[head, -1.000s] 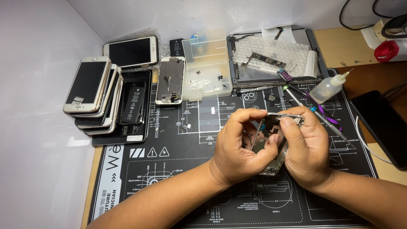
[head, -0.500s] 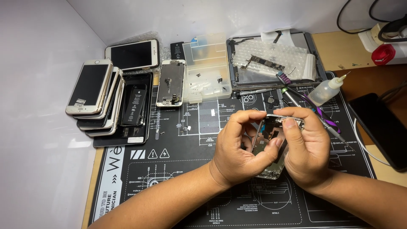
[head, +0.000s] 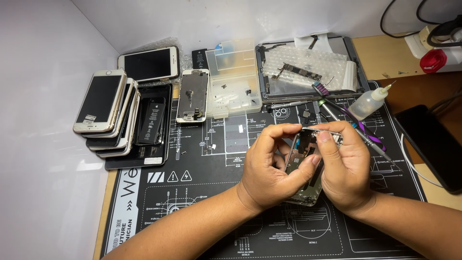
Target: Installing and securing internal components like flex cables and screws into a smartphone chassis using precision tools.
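Black mat (head: pixel 202 192), phone frame (head: pixel 303 154) between both hands (gripped)

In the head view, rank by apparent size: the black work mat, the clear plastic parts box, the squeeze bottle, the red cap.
Largest to smallest:
1. black work mat
2. clear plastic parts box
3. squeeze bottle
4. red cap, though it lies farther from the camera, so this last gap is less sure.

Opened phone chassis (head: pixel 304 163), silver frame, internals exposed, held tilted upright above black repair mat.
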